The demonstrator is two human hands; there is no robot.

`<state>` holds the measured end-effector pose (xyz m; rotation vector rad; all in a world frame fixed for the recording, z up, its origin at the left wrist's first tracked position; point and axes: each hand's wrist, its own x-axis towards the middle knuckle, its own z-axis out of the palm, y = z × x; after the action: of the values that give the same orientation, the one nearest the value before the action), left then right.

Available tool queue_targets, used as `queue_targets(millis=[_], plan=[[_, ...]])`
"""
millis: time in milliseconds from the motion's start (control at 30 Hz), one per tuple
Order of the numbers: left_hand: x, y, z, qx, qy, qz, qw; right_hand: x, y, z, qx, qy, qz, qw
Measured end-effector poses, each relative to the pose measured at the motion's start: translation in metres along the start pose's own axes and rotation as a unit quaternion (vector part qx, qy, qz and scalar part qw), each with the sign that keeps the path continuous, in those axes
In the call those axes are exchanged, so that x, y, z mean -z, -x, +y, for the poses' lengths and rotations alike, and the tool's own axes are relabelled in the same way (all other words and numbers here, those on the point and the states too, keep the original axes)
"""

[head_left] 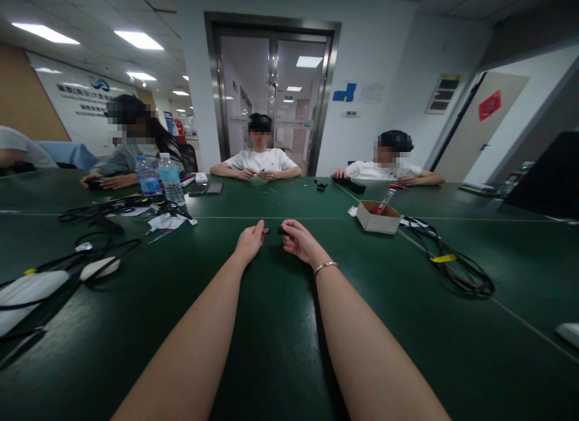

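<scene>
Above the green table [280,324], both my arms reach forward. My left hand [250,242] pinches a small dark piece with a metallic-looking end [266,231], which points to the right. In my right hand [301,241] is a small black piece [282,231], held between thumb and fingers and pointing left. A narrow gap separates the two pieces. They look like parts of one small device, but they are too small to tell. A silver bracelet [325,266] circles my right wrist.
An open box [379,223] and coiled black cable [465,276] lie to the right. Bottles [170,178], tangled cables [99,213], papers [167,222] and a white device [31,294] are at left. Several people sit around the table.
</scene>
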<state>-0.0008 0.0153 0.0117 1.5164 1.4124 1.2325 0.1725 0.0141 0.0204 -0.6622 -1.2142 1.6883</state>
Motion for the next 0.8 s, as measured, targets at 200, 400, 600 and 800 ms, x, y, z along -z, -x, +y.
queue_targets(millis=[200,400,600,800], plan=[[0.0006,0.0021,0.0001,-0.001,0.072,-0.019,0.997,-0.0063,0.0012,-0.0001,-0.02,-0.007,-0.022,1.0],[0.0002,0.0033,0.0031,0.007,0.14,-0.011,0.99,0.0014,0.0008,0.0001,-0.029,-0.032,0.001,0.999],[0.0009,0.0021,0.0046,0.02,0.177,-0.003,0.984,0.0014,0.0005,0.0017,-0.016,-0.029,0.027,0.999],[0.0035,0.0018,0.0039,0.024,0.201,-0.015,0.979,-0.0011,0.0009,0.0015,-0.001,-0.017,0.049,0.999]])
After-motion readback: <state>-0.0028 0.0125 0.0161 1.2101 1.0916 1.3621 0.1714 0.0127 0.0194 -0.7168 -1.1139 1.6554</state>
